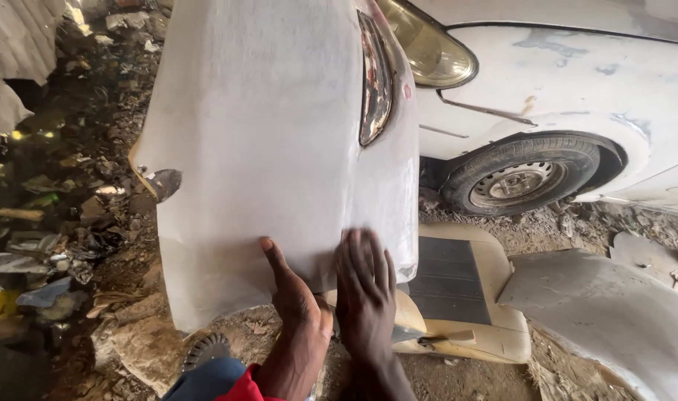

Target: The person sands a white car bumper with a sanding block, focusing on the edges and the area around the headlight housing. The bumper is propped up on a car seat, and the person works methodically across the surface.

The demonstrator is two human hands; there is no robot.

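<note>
Both hands are seen at the bottom of the view, pressed against the lower edge of a white sanded car body panel (pixel 272 134). At the left hand (pixel 298 301), the thumb is laid up on the panel's face while the fingers are hidden behind the edge, so the panel appears to be gripped. The right hand (pixel 365 286) is laid flat, fingers spread, nothing clasped. The panel is stood upright before a white car (pixel 576 82), beside a tan seat (pixel 465 297) on littered ground (pixel 64 223). A dark lamp opening (pixel 374 82) is set in its right side.
</note>
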